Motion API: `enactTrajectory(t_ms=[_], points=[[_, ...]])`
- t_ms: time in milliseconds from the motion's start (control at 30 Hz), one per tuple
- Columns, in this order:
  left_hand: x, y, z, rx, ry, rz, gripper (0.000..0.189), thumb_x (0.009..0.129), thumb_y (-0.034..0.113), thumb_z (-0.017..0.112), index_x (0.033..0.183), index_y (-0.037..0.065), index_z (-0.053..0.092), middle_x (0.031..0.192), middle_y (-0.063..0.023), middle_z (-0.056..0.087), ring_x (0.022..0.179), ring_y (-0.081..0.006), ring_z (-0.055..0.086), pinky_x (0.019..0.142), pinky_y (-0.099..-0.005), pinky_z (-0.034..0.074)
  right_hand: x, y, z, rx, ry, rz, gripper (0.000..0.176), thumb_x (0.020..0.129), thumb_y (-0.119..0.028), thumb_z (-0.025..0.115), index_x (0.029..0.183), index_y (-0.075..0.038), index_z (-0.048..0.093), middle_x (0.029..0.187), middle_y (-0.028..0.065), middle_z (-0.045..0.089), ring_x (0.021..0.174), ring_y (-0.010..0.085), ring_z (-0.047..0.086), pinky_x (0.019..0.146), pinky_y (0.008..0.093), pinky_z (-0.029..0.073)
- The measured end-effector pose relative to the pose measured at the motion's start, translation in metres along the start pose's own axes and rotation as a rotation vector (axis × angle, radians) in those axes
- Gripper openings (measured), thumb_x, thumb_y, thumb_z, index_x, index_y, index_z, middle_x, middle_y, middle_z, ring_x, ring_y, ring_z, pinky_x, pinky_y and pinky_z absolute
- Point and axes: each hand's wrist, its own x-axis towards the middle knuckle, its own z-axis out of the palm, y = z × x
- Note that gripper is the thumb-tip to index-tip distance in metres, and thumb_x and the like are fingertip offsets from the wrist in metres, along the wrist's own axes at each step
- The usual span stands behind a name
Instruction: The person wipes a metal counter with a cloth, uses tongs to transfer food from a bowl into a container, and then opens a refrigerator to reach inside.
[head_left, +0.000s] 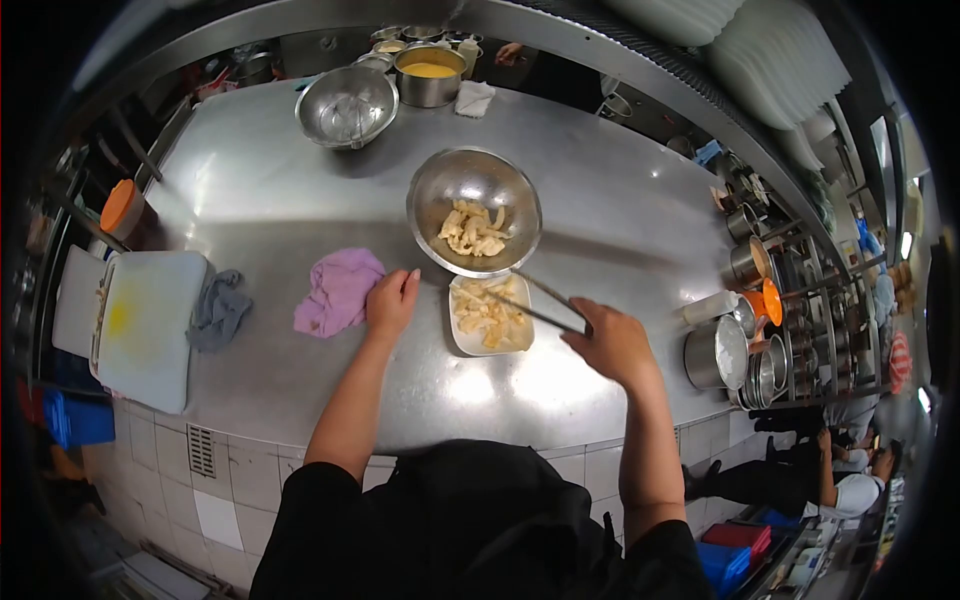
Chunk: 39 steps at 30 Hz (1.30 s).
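My right hand (612, 342) grips metal tongs (540, 316). Their two arms are spread, with the tips over a square white dish (462, 341). Pale, golden-edged food pieces (490, 318) lie in that dish. Just beyond it, a steel mixing bowl (425, 205) holds more pieces of similar pale fried-looking food (472, 230). My left hand (392, 300) rests on the steel table with its fingers curled in, right beside a crumpled pink cloth (340, 290).
A second steel bowl (345, 105) and a pot of yellow liquid (430, 78) stand at the back. Left are a grey cloth (220, 310) and a white cutting board (150, 320). Pots (712, 355) line the right edge. Other people (840, 490) are at the far right.
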Motion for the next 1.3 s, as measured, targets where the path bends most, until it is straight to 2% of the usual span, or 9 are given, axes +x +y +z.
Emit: enactTrajectory(t_ms=[100, 267, 333, 567, 667, 800, 933, 1100, 1300], points=[[0.0, 0.001, -0.003, 0.006, -0.049, -0.044, 0.035, 0.089, 0.03, 0.054, 0.067, 0.003, 0.048, 0.063, -0.0156, 0.051, 0.058, -0.0349, 0.05, 0.052, -0.0421, 0.038, 0.048, -0.001, 0.015, -0.05, 0.103, -0.016, 0.043, 0.076, -0.027, 0.066, 0.113, -0.008, 0.057, 0.089, 0.0147, 0.065, 0.084, 0.033, 0.062, 0.075, 0.0412, 0.049], [-0.001, -0.002, 0.0, 0.013, -0.031, -0.022, 0.035, 0.089, 0.03, 0.054, 0.067, 0.003, 0.049, 0.064, -0.0159, 0.052, 0.058, -0.0355, 0.051, 0.053, -0.0427, 0.038, 0.121, -0.025, 0.055, -0.108, -0.107, 0.139, 0.043, 0.079, -0.033, 0.057, 0.113, -0.008, 0.057, 0.098, 0.0175, 0.064, 0.093, 0.0311, 0.061, 0.08, 0.0416, 0.048], [0.0, -0.003, 0.001, 0.012, -0.016, -0.015, 0.035, 0.089, 0.03, 0.054, 0.068, 0.003, 0.049, 0.064, -0.0158, 0.053, 0.059, -0.0356, 0.051, 0.053, -0.0429, 0.038, 0.132, -0.013, 0.08, -0.091, -0.07, 0.11, 0.04, 0.079, -0.034, 0.056, 0.112, -0.011, 0.058, 0.098, 0.0165, 0.064, 0.093, 0.0306, 0.061, 0.08, 0.0415, 0.048], [-0.002, 0.0, 0.0, 0.025, 0.003, -0.016, 0.034, 0.089, 0.029, 0.054, 0.067, 0.003, 0.05, 0.065, -0.0151, 0.053, 0.06, -0.0357, 0.052, 0.053, -0.0434, 0.039, 0.116, 0.018, 0.086, 0.226, 0.07, -0.019, 0.032, 0.079, -0.029, 0.06, 0.109, -0.019, 0.062, 0.096, 0.0113, 0.066, 0.091, 0.0305, 0.061, 0.077, 0.0407, 0.048], [-0.001, -0.001, -0.001, 0.019, -0.003, -0.006, 0.034, 0.089, 0.029, 0.054, 0.067, 0.004, 0.049, 0.065, -0.0151, 0.053, 0.059, -0.0359, 0.051, 0.053, -0.0432, 0.038, 0.101, 0.034, 0.081, 0.391, 0.06, -0.024, 0.035, 0.078, -0.027, 0.063, 0.111, -0.015, 0.061, 0.096, 0.013, 0.065, 0.088, 0.0303, 0.061, 0.075, 0.0393, 0.047], [-0.001, -0.002, 0.0, 0.029, -0.011, -0.006, 0.034, 0.089, 0.028, 0.054, 0.066, 0.004, 0.049, 0.066, -0.0151, 0.053, 0.059, -0.0357, 0.051, 0.053, -0.043, 0.038, 0.028, 0.025, 0.027, 0.364, 0.04, -0.017, 0.038, 0.078, -0.027, 0.065, 0.111, -0.009, 0.061, 0.093, 0.0142, 0.066, 0.082, 0.0294, 0.063, 0.074, 0.0366, 0.048], [-0.001, 0.003, -0.002, 0.02, -0.011, -0.023, 0.034, 0.089, 0.028, 0.054, 0.067, 0.003, 0.049, 0.066, -0.0155, 0.053, 0.059, -0.0354, 0.051, 0.053, -0.0426, 0.038, -0.014, 0.033, 0.033, 0.183, -0.041, -0.026, 0.038, 0.077, -0.028, 0.066, 0.111, -0.01, 0.061, 0.092, 0.0129, 0.066, 0.083, 0.0297, 0.063, 0.074, 0.0374, 0.049], [0.0, 0.002, -0.001, 0.006, -0.015, -0.014, 0.033, 0.089, 0.028, 0.054, 0.068, 0.003, 0.05, 0.065, -0.0156, 0.052, 0.059, -0.0354, 0.051, 0.053, -0.0424, 0.038, -0.021, 0.025, 0.041, -0.029, -0.164, 0.056, 0.043, 0.077, -0.034, 0.067, 0.114, -0.012, 0.059, 0.097, 0.0129, 0.065, 0.088, 0.0305, 0.062, 0.075, 0.04, 0.049], [0.0, 0.0, -0.001, 0.017, -0.026, -0.013, 0.034, 0.088, 0.028, 0.055, 0.067, 0.003, 0.049, 0.064, -0.0156, 0.052, 0.059, -0.0357, 0.051, 0.053, -0.0429, 0.038, 0.0, 0.015, -0.003, 0.068, -0.04, 0.022, 0.048, 0.079, -0.041, 0.064, 0.111, -0.006, 0.059, 0.09, 0.0182, 0.065, 0.085, 0.0348, 0.062, 0.075, 0.0407, 0.047]])
